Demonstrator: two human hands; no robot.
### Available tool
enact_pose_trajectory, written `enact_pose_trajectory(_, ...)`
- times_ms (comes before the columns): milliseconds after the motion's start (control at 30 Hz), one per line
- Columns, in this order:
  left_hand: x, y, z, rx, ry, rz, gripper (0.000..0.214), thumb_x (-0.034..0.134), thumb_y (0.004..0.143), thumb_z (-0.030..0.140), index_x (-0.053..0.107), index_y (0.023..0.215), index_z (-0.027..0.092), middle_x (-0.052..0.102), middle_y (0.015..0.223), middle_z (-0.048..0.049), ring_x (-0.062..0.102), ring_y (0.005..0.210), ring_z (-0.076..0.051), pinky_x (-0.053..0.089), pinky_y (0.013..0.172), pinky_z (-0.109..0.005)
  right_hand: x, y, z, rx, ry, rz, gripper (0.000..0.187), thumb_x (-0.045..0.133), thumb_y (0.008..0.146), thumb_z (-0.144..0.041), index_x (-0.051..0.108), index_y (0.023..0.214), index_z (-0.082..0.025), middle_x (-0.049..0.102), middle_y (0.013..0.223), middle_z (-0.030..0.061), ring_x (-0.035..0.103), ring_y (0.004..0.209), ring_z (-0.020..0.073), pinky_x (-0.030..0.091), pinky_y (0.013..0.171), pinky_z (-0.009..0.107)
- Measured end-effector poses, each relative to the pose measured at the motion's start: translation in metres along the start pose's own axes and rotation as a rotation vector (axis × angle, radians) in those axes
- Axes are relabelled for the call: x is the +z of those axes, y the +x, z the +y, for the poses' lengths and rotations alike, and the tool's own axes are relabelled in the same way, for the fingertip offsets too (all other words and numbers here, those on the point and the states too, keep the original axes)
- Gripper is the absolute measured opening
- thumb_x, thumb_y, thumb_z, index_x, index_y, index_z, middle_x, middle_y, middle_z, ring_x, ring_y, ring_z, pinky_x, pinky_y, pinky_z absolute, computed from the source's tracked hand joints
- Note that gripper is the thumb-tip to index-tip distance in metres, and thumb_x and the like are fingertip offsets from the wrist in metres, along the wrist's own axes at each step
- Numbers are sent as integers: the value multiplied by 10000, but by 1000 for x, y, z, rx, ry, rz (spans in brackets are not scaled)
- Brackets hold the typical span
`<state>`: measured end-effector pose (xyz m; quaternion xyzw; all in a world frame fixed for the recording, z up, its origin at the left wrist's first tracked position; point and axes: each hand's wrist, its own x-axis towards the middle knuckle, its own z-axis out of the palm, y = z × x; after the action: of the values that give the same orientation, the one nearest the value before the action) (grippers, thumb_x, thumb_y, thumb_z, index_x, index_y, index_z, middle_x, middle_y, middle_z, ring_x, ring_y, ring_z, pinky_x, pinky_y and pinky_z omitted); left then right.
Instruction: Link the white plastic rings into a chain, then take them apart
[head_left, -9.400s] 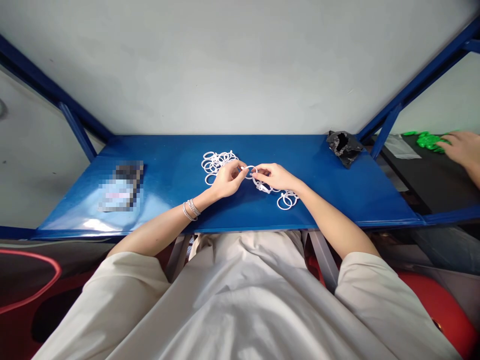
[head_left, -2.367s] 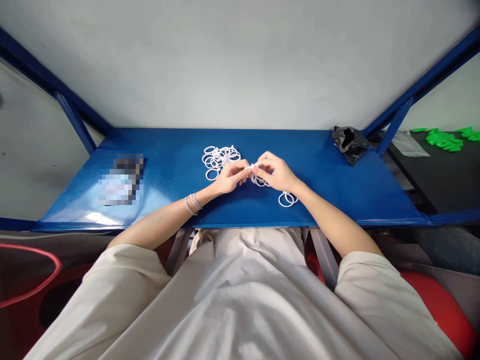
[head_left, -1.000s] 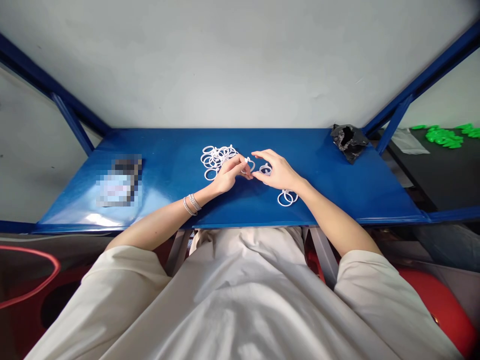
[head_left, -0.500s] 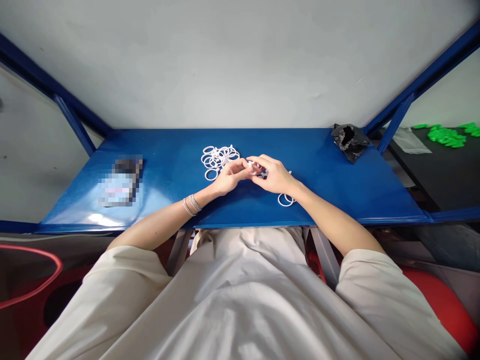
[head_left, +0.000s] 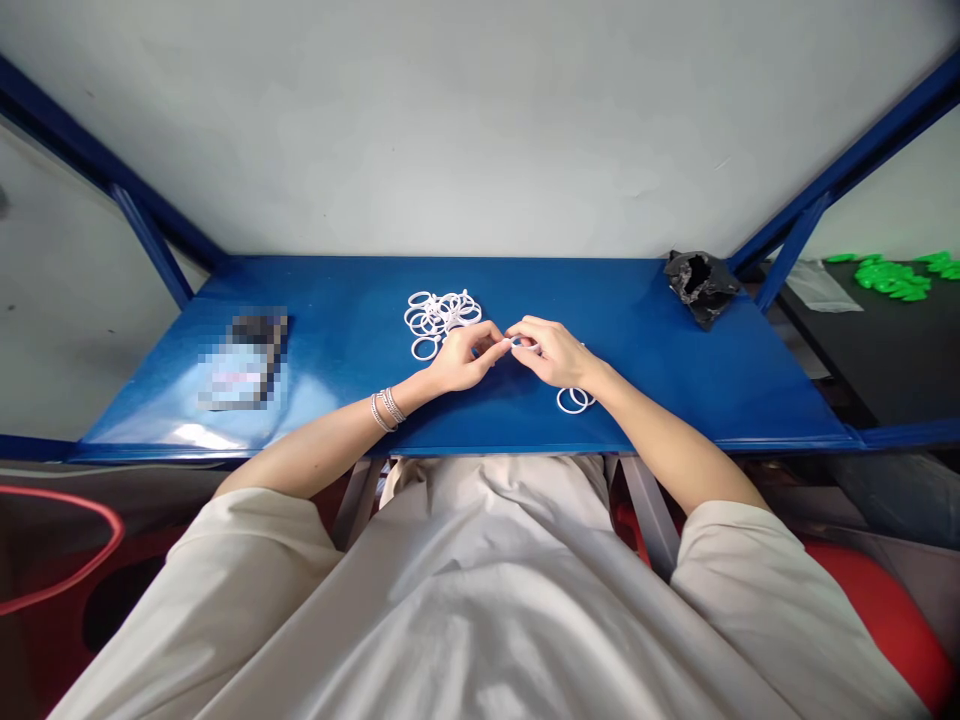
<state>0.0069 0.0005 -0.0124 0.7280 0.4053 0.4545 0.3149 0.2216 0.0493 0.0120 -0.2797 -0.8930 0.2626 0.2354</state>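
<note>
My right hand [head_left: 553, 352] is closed around a white ring [head_left: 527, 347], thumb and fingers on its edges. My left hand [head_left: 466, 358] pinches with thumb and index finger at the left edge of that ring, where a small part is hidden by the fingertips. Just beyond my left hand lies a loose pile of white rings [head_left: 450, 309], several with small knobs. One single ring [head_left: 425, 348] rests at the pile's near side. Close to my right wrist, a few more white rings [head_left: 572, 400] lie overlapping, partly covered by the forearm.
The blue tabletop [head_left: 337, 330] meets a pale wall [head_left: 450, 130] at the back. A blurred-out flat object [head_left: 244, 360] lies at left. At the back right sits a torn black bag [head_left: 701, 288]. Beyond it, green pieces [head_left: 892, 277] lie on a dark table [head_left: 885, 350].
The ring between my hands has turned to show its open loop. My fingertips have drawn slightly apart, and the white part formerly visible between them is now lower and mostly covered.
</note>
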Motion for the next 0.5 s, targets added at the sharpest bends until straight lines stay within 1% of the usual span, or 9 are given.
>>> enact_pose_trajectory(67, 0, 0, 0, 15, 21, -19, 448, 651, 999, 567, 625, 811, 162, 639, 628, -13, 562, 527, -108, 436, 530, -227, 4, 0, -2, 43, -16, 47, 334, 522, 1049, -411, 661, 842, -190, 610, 805, 38, 527, 687, 165, 369, 668, 301)
enact_pose_trajectory(100, 0, -1, 1, 14, 24, -33, 444, 656, 997, 562, 624, 806, 162, 637, 623, -11, 557, 520, -106, 432, 527, -226, 6, 1, -3, 54, -29, 63, 401, 494, 1065, -427, 614, 759, -197, 594, 761, 35, 511, 668, 161, 353, 661, 304)
enact_pose_trajectory(167, 1, -1, 1, -7, 4, -67, 437, 670, 989, 555, 626, 808, 160, 649, 634, -16, 567, 521, -107, 437, 526, -225, 9, 1, -4, 46, -62, 73, 452, 457, 1071, -394, 511, 662, -209, 554, 687, 29, 471, 624, 156, 322, 641, 313)
enact_pose_trajectory(233, 1, -1, 2, -40, -40, -95, 435, 702, 967, 558, 631, 812, 158, 666, 654, -23, 590, 533, -113, 449, 527, -222, 12, 1, -4, 21, -100, 84, 425, 462, 1043, -328, 453, 633, -218, 532, 652, 27, 440, 594, 152, 304, 625, 319)
enact_pose_trajectory(300, 1, -1, 2, -74, -94, -114, 441, 739, 939, 567, 635, 814, 157, 682, 672, -30, 619, 552, -120, 465, 530, -219, 14, 1, -3, 3, -139, 102, 389, 484, 1006, -278, 442, 624, -221, 538, 645, 30, 432, 584, 152, 305, 623, 320)
enact_pose_trajectory(367, 2, -1, 1, -106, -149, -127, 451, 765, 917, 575, 637, 812, 155, 686, 679, -34, 629, 558, -123, 476, 530, -218, 16, 1, -3, -2, -165, 119, 365, 491, 983, -248, 456, 621, -219, 559, 647, 37, 440, 582, 154, 311, 625, 321)
enact_pose_trajectory(500, 1, -1, -1, -150, -224, -150, 479, 802, 882, 585, 628, 784, 150, 653, 644, -22, 594, 524, -107, 456, 504, -206, 20, 0, -3, -10, -156, 126, 309, 499, 955, -210, 508, 646, -214, 607, 668, 51, 499, 607, 163, 344, 640, 313)
